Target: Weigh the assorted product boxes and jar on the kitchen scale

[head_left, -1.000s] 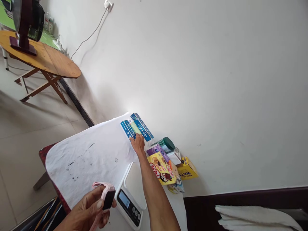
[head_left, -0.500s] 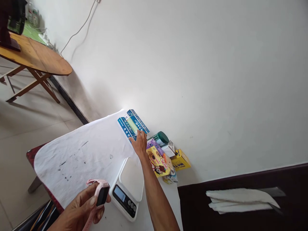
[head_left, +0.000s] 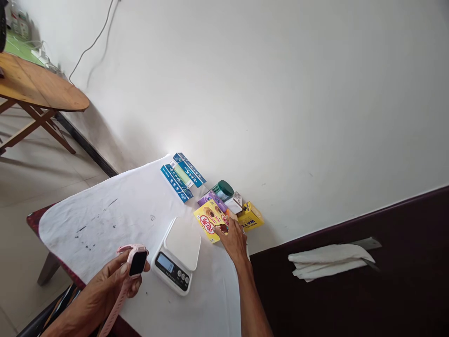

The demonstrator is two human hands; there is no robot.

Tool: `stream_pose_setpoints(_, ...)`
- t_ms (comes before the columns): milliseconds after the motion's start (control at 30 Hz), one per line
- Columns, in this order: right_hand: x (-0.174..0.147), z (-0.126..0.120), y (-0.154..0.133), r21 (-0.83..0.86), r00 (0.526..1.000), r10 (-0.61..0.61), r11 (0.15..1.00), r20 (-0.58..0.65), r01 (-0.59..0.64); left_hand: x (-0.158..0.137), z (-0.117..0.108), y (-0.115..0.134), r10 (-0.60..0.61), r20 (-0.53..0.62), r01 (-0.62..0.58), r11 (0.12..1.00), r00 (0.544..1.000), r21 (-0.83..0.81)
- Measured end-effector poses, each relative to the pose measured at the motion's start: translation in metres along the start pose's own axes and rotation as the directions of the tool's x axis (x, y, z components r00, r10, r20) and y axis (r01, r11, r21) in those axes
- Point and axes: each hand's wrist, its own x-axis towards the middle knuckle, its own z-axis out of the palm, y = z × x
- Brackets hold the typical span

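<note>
My left hand [head_left: 114,281] holds a pink smartwatch [head_left: 138,263] with a dark square screen, its strap hanging down below the fingers. My right hand [head_left: 234,239] is over the right end of a yellow snack box [head_left: 211,222], thumb and fingers apart; whether it touches the box is hard to tell. Between the hands lies a white kitchen scale [head_left: 178,255], its display lit and its plate bare. Behind the yellow box are a purple pack [head_left: 213,200], a jar with a green lid [head_left: 224,188] and a white box [head_left: 234,202].
Blue-and-white cartons [head_left: 183,175] lie at the far end of the cloth-covered table [head_left: 101,220]. A yellow box lettered WAT [head_left: 253,216] stands by the wall. A white cloth [head_left: 329,261] hangs at right; a wooden folding table [head_left: 45,84] stands at far left.
My right hand has moved from the blue cartons towards me, to the yellow snack box. My left hand still holds the smartwatch. The view has shifted slightly.
</note>
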Motion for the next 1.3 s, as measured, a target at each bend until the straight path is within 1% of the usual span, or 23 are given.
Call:
stream_pose_setpoints(67, -0.004, 0.002, 0.004, 0.071, 0.999, 0.016, 0.997, -0.029, -0.014, -0.001, 0.002, 0.001, 0.012, -0.003, -0.012, 1.000, 1.000, 0.016)
stream_pose_setpoints(167, -0.009, 0.001, 0.012, 0.130, 0.997, 0.053, 0.990, -0.053, -0.046, -0.001, 0.002, 0.002, 0.022, -0.001, -0.022, 0.999, 1.000, 0.027)
stream_pose_setpoints(200, -0.012, 0.002, 0.015, 0.187, 0.995, 0.086, 0.980, -0.055, -0.074, 0.000, 0.002, 0.002, 0.025, -0.001, -0.025, 0.999, 1.000, 0.027)
stream_pose_setpoints(233, -0.016, 0.004, 0.018, 0.278, 0.990, 0.130, 0.954, -0.052, -0.111, 0.000, 0.001, 0.002, 0.029, 0.002, -0.029, 0.999, 1.000, 0.027)
stream_pose_setpoints(267, -0.020, 0.007, 0.021, 0.396, 0.983, 0.180, 0.906, -0.042, -0.149, 0.001, 0.001, 0.002, 0.033, 0.007, -0.034, 0.999, 0.999, 0.026)
stream_pose_setpoints(333, -0.029, 0.018, 0.024, 0.628, 0.961, 0.275, 0.750, -0.013, -0.206, 0.001, 0.001, 0.002, 0.038, 0.019, -0.038, 0.999, 0.999, 0.021)
stream_pose_setpoints(367, -0.034, 0.025, 0.024, 0.703, 0.951, 0.309, 0.677, -0.003, -0.218, 0.001, 0.002, 0.002, 0.037, 0.024, -0.037, 0.999, 0.999, 0.017)
stream_pose_setpoints(400, -0.037, 0.032, 0.024, 0.741, 0.944, 0.330, 0.634, -0.001, -0.221, 0.000, 0.003, 0.002, 0.035, 0.027, -0.036, 0.999, 0.999, 0.011)
stream_pose_setpoints(433, -0.041, 0.038, 0.024, 0.757, 0.938, 0.346, 0.613, -0.002, -0.224, -0.001, 0.004, 0.003, 0.034, 0.029, -0.034, 0.999, 0.999, 0.007)
stream_pose_setpoints(567, -0.050, 0.055, 0.023, 0.760, 0.924, 0.382, 0.596, 0.016, -0.259, -0.005, 0.010, 0.005, 0.046, 0.035, -0.047, 0.999, 0.998, 0.025)
stream_pose_setpoints(700, -0.055, 0.057, 0.027, 0.749, 0.898, 0.439, 0.591, 0.015, -0.301, -0.006, 0.009, 0.005, 0.042, 0.049, -0.045, 0.998, 0.998, 0.044)
stream_pose_setpoints(800, -0.057, 0.055, 0.027, 0.773, 0.879, 0.477, 0.556, 0.004, -0.305, -0.005, 0.005, 0.004, 0.036, 0.056, -0.040, 0.997, 0.998, 0.061)
stream_pose_setpoints(867, -0.058, 0.048, 0.022, 0.810, 0.886, 0.464, 0.515, 0.012, -0.281, -0.004, 0.004, 0.004, 0.040, 0.052, -0.044, 0.996, 0.998, 0.072)
stream_pose_setpoints(933, -0.060, 0.037, 0.013, 0.854, 0.913, 0.407, 0.466, 0.028, -0.234, -0.004, 0.003, 0.004, 0.043, 0.047, -0.046, 0.996, 0.998, 0.078)
stream_pose_setpoints(1000, -0.064, 0.022, 0.001, 0.897, 0.951, 0.304, 0.403, 0.054, -0.180, -0.004, 0.004, 0.005, 0.043, 0.045, -0.046, 0.996, 0.998, 0.079)
stream_pose_setpoints(1067, -0.073, 0.008, -0.012, 0.921, 0.978, 0.183, 0.353, 0.103, -0.163, -0.005, 0.005, 0.005, 0.045, 0.048, -0.048, 0.996, 0.998, 0.077)
stream_pose_setpoints(1100, -0.077, 0.003, -0.018, 0.923, 0.982, 0.131, 0.343, 0.137, -0.175, -0.005, 0.006, 0.005, 0.046, 0.050, -0.050, 0.996, 0.998, 0.073)
stream_pose_setpoints(1167, -0.087, -0.004, -0.027, 0.911, 0.976, 0.060, 0.350, 0.210, -0.217, -0.006, 0.007, 0.006, 0.049, 0.054, -0.052, 0.997, 0.997, 0.062)
stream_pose_setpoints(1233, -0.093, -0.006, -0.033, 0.898, 0.965, 0.011, 0.362, 0.264, -0.250, -0.007, 0.008, 0.005, 0.052, 0.056, -0.055, 0.997, 0.997, 0.049)
stream_pose_setpoints(1300, -0.096, -0.004, -0.036, 0.887, 0.956, -0.014, 0.377, 0.293, -0.267, -0.007, 0.010, 0.006, 0.055, 0.059, -0.057, 0.998, 0.997, 0.040)
